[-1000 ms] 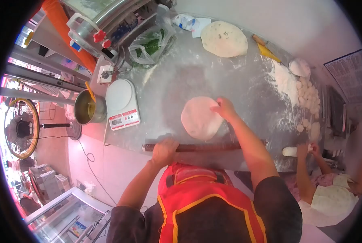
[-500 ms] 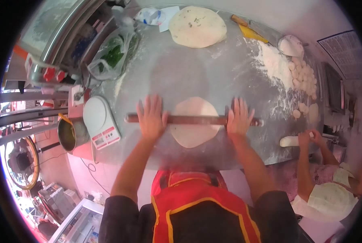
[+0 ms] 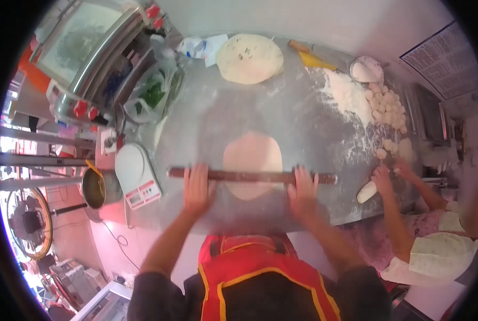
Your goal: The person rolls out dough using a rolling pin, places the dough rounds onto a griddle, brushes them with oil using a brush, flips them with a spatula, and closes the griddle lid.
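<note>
A dark wooden rolling pin lies across a flat, rounded sheet of dough, over its lower half. Near the pin's left end, my left hand has its fingers curled over the wood. My right hand grips it the same way near the right end. The dough sheet rests on the grey, floury worktop between my hands, and its near edge shows just below the pin. Another, larger dough round with dark specks on top lies at the far side.
A kitchen scale and a metal pot stand at left, below a bag of greens. Flour, a flour bowl and dough pieces lie at right. A co-worker's hands work beside a dough roll.
The rolling pin and both my hands have come nearer my body, and my outstretched fingers have curled round it. The co-worker's hand has left the dough roll. The camera view has tilted slightly.
</note>
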Action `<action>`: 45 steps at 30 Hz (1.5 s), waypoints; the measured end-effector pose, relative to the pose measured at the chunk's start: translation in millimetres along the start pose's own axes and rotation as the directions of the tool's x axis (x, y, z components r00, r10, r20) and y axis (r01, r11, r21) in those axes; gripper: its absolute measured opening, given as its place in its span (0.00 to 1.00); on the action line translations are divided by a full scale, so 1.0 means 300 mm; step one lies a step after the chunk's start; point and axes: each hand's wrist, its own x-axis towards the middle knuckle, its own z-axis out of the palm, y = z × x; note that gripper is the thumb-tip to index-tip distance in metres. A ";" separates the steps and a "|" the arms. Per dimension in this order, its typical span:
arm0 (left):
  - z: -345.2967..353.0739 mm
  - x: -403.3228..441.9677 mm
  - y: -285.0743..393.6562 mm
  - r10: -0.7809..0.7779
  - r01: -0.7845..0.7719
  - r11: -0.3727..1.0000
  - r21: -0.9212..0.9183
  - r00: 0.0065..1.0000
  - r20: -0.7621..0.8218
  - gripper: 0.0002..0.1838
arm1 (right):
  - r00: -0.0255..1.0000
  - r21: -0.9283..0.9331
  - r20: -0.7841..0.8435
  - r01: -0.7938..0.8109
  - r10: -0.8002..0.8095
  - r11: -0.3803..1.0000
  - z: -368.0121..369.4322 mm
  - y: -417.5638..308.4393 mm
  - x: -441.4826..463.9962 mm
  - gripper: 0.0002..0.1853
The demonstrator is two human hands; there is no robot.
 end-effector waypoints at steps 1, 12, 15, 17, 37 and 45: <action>0.008 0.039 -0.021 -0.006 0.005 1.000 0.029 1.000 0.021 0.32 | 0.999 0.005 -0.004 -0.036 0.036 0.999 -0.010 0.011 0.033 0.35; -0.059 -0.224 0.001 0.103 -0.104 0.995 0.013 0.994 0.025 0.28 | 0.968 0.099 0.190 0.149 -0.165 0.984 -0.020 0.059 -0.164 0.27; -0.103 -0.235 -0.029 -0.025 0.028 1.000 -0.013 0.986 0.163 0.23 | 0.935 0.106 0.149 0.308 -0.322 0.945 -0.013 0.077 0.067 0.26; -0.148 -0.249 -0.019 -0.208 0.220 0.975 -0.040 0.958 0.196 0.20 | 0.939 0.034 -0.072 0.338 -0.335 0.940 -0.050 -0.005 0.268 0.28; -0.055 0.286 0.251 0.101 0.393 0.725 -0.565 0.751 0.653 0.28 | 0.845 0.670 0.462 -0.134 -0.269 0.730 -0.234 0.062 0.438 0.09; -0.142 0.844 0.551 0.210 -0.099 0.898 -0.428 0.953 0.220 0.12 | 0.990 0.822 0.098 -0.136 0.097 0.554 -0.413 0.370 0.630 0.11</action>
